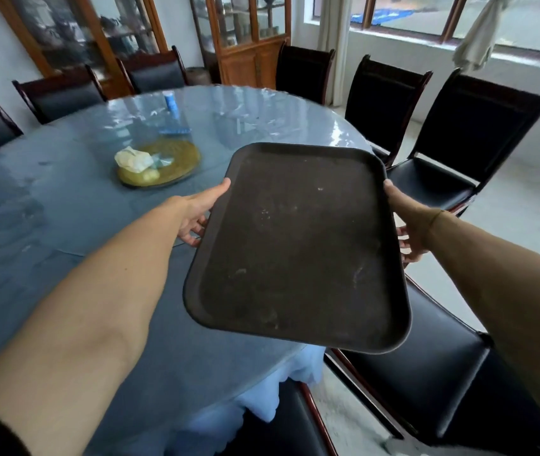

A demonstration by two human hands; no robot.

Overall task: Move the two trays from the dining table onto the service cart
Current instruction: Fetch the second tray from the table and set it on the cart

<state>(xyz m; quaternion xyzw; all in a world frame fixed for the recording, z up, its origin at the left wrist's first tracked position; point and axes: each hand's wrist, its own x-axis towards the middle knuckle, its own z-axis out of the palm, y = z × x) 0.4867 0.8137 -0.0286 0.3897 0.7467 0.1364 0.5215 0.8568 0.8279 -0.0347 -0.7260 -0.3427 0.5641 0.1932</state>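
Carry step: my left hand (193,213) & right hand (408,222) have fingers clamped on opposite rims of one dark tray (298,248), held clear above worktop (64,205) edge; next: turn, locate cart, not in view.

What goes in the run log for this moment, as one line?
stage: carrying | left hand: grips dark rectangular plastic tray | right hand: grips opposite edge | tray: empty, lifted over round table edge | cart: unseen
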